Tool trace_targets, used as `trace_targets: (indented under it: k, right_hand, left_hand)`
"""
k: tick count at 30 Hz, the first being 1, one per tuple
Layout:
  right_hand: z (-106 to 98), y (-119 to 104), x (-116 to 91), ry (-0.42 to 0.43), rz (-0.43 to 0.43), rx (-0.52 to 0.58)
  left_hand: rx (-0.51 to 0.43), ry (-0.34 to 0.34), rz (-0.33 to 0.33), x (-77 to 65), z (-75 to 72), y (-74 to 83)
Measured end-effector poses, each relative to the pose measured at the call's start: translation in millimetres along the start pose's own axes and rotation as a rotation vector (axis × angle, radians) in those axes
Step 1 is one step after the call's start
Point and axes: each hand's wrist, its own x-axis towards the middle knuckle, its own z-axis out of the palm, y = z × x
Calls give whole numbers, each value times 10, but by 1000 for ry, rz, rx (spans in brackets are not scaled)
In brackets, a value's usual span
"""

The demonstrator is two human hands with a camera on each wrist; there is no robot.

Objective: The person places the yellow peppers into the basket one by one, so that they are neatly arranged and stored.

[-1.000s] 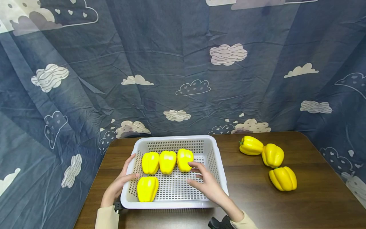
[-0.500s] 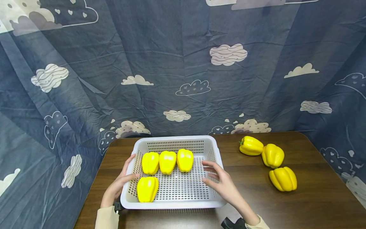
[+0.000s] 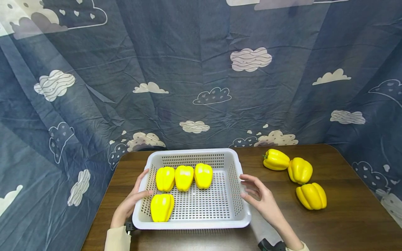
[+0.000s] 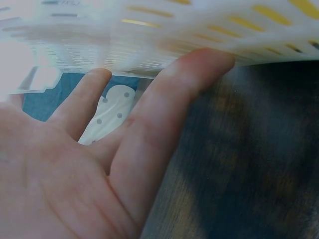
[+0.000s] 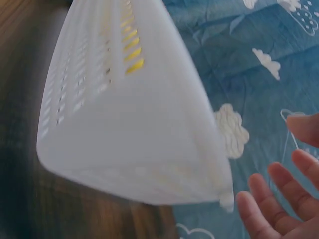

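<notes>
A pale grey slotted plastic basket (image 3: 191, 225) sits on the table with several yellow bell peppers (image 3: 184, 177) in it. Three stand in a row along the back, and another bell pepper (image 3: 162, 207) lies at the front left. My left hand (image 3: 130, 202) rests against the basket's left side; in the left wrist view its long fingers (image 4: 149, 119) are fairly straight, touching the slotted wall. Past the basket's right rim, my right hand (image 3: 261, 199) hovers, fingers apart and loosely bent, holding nothing. The right wrist view shows a small gap between these fingertips (image 5: 245, 200) and the basket.
Three more yellow bell peppers lie on the brown wooden table (image 3: 351, 209) right of the basket: one at the back (image 3: 275, 159), a middle bell pepper (image 3: 299, 170), and a front bell pepper (image 3: 311, 196). A dark blue curtain (image 3: 201, 69) with cloud prints hangs behind.
My right hand has moved rightward from beside the right-hand pepper of the back row, out past the basket's right rim. The left hand, basket and peppers have stayed put.
</notes>
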Motion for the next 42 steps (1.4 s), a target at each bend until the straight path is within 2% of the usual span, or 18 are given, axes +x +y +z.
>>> trace_targets:
  k: [7, 15, 22, 30, 35, 42]
  right_hand:
    - [-195, 100, -77, 49, 15, 6]
    - [-466, 223, -199, 108, -63, 58]
    - [-687, 329, -309, 109, -129, 129]
    - [-906, 389, -397, 137, -98, 76]
    - [-1013, 405, -441, 193, -96, 25]
    - [-1165, 441, -513, 286, -12, -185]
  left_hand:
    - [-5, -1, 4, 1, -3, -3]
    - [-4, 10, -2, 2, 6, -7]
    - [-2, 18, -7, -2, 12, -7]
    - [-6, 7, -2, -4, 3, 2]
    - [-4, 9, -9, -1, 2, 6]
    - [1, 4, -2, 2, 1, 10]
